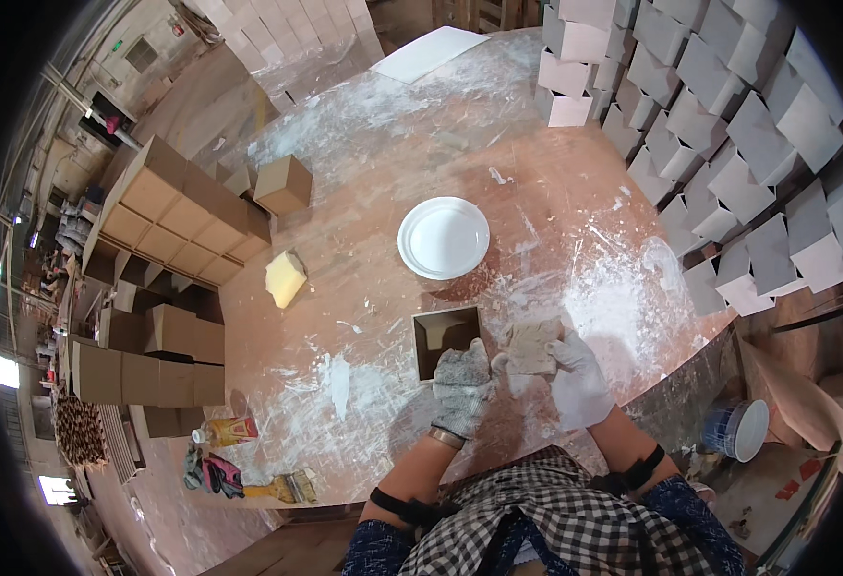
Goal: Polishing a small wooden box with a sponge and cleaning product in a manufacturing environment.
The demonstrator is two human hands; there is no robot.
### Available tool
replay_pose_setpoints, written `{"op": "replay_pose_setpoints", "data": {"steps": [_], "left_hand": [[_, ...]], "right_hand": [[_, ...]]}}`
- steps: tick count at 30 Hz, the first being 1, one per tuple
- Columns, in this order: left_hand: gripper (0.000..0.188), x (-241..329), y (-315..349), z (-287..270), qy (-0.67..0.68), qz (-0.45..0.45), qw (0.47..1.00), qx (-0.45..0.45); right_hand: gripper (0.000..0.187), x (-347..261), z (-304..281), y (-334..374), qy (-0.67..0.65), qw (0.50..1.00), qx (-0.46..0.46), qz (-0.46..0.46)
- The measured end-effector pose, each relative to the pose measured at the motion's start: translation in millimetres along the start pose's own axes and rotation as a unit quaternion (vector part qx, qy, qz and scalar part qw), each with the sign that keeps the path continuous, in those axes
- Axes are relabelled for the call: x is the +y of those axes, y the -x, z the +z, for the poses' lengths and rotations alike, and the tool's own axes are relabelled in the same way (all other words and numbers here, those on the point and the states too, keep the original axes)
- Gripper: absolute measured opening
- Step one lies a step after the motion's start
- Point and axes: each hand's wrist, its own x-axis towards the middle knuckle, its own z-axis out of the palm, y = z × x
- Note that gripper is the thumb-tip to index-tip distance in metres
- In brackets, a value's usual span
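Observation:
A small open-topped brown box (419, 348) stands on the table in front of me, its hollow inside showing. My left hand (462, 392), in a grey knit glove, grips the near wall of this box with its fingers over the rim. Just right of the box, my right hand (580, 382), in a whitish glove, holds a flat beige sponge (531, 347) by its right side. The sponge's underside is hidden. Beyond the box stands a round white tub (401, 242) with a pale inside.
Left on the worktable (354, 288) lies a yellow sponge (286, 279), near stacked brown boxes (157, 206). A bottle (225, 431) and a brush (292, 488) lie at the near left. Grey-white boxes (719, 163) are piled high at right, above a blue bucket (736, 429).

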Motion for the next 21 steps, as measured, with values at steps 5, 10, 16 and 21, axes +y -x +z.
{"op": "replay_pose_setpoints", "data": {"steps": [5,10,16,21], "left_hand": [[0.054,-25,27,-11,-0.016,0.085,0.996,-0.001],[0.049,-43,36,1,-0.023,0.111,0.993,-0.036],[0.028,-48,31,8,-0.003,0.101,0.993,-0.061],[0.031,-51,32,11,-0.029,0.114,0.990,-0.077]], "right_hand": [[0.012,10,11,-25,0.146,0.988,0.056,0.019],[0.022,37,21,-77,0.311,0.887,-0.117,-0.321],[0.019,58,13,-102,0.336,0.809,-0.298,-0.380],[0.022,59,-6,-26,0.353,0.833,-0.286,-0.315]]}}
